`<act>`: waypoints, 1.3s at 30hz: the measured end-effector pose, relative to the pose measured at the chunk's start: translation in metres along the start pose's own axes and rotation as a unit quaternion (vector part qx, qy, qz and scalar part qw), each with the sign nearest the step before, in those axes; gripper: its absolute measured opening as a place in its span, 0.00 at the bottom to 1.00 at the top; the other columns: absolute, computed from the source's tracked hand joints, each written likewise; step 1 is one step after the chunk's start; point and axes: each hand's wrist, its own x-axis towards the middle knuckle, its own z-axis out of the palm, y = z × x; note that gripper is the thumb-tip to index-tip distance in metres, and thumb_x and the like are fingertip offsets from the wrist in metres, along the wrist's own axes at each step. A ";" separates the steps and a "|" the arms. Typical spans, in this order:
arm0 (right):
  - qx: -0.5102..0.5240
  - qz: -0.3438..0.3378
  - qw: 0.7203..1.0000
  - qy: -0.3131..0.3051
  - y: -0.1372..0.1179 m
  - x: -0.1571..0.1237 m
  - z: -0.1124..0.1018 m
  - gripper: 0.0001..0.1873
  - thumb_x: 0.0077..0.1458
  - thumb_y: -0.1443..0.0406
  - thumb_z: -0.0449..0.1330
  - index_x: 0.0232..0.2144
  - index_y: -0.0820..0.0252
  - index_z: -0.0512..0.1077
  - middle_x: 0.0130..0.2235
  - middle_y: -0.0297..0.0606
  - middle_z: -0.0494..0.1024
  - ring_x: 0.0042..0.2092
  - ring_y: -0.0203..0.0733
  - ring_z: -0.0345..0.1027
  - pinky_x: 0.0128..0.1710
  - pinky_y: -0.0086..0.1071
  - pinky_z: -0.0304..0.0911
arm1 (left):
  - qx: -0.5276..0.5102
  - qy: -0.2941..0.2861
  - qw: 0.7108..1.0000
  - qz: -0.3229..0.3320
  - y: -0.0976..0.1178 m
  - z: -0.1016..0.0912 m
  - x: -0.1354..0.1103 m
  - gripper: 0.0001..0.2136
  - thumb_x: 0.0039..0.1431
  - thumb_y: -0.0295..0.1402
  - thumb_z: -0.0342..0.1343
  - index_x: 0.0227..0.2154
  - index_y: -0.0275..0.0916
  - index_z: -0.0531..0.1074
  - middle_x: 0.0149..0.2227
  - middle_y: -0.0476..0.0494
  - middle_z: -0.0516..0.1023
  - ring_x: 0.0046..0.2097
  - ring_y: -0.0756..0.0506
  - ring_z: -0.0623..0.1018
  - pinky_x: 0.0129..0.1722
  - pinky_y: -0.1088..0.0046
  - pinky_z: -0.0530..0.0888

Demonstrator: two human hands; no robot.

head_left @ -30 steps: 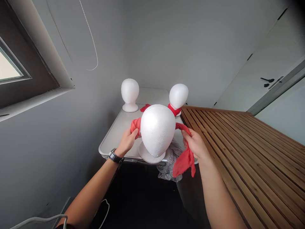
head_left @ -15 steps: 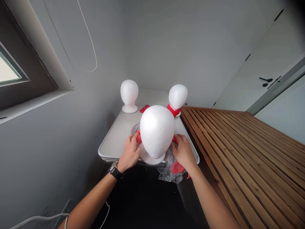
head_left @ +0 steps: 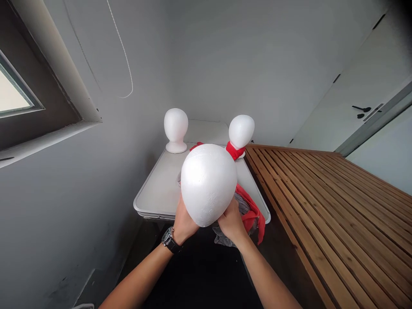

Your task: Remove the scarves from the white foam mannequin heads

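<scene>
A white foam mannequin head is close in front of me, between my two hands and tilted toward me. My left hand, with a black watch at the wrist, grips it low on the left side. On the other side my right hand holds it near the neck. The head hides most of the fingers and its own neck and base. Just right of my right hand lies a red scarf, draped over the table edge. Crumpled grey fabric hangs under and beside it.
Farther back on the white table stand a bare foam head and another foam head with red cloth round its neck. A slatted wooden bench runs along the right, a wall along the left.
Both hands have moved from the cloth beside the neck to the foam head, which is now raised and nearer me. The red scarf has shifted to the right side.
</scene>
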 end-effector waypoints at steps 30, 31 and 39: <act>0.020 -0.042 0.998 -0.030 0.023 -0.026 -0.021 0.18 0.70 0.60 0.57 0.61 0.47 0.70 0.63 0.43 0.71 0.67 0.54 0.65 0.68 0.54 0.64 | 0.098 0.183 0.978 -0.010 -0.099 -0.166 0.224 0.36 0.41 0.38 0.77 0.56 0.34 0.75 0.62 0.29 0.77 0.63 0.29 0.75 0.61 0.49 0.73; 0.022 -0.044 0.998 -0.041 0.020 -0.025 -0.018 0.18 0.70 0.60 0.57 0.61 0.47 0.70 0.64 0.43 0.71 0.68 0.54 0.65 0.68 0.54 0.64 | 0.102 0.180 0.978 -0.008 -0.101 -0.162 0.224 0.36 0.42 0.39 0.77 0.56 0.35 0.75 0.62 0.30 0.76 0.63 0.30 0.75 0.62 0.49 0.73; 0.028 -0.036 0.997 -0.060 0.018 -0.034 -0.015 0.18 0.71 0.60 0.57 0.60 0.47 0.71 0.63 0.43 0.71 0.68 0.54 0.64 0.69 0.55 0.64 | 0.104 0.137 0.985 -0.017 -0.095 -0.146 0.223 0.41 0.43 0.39 0.76 0.61 0.36 0.69 0.62 0.29 0.76 0.64 0.31 0.75 0.60 0.52 0.73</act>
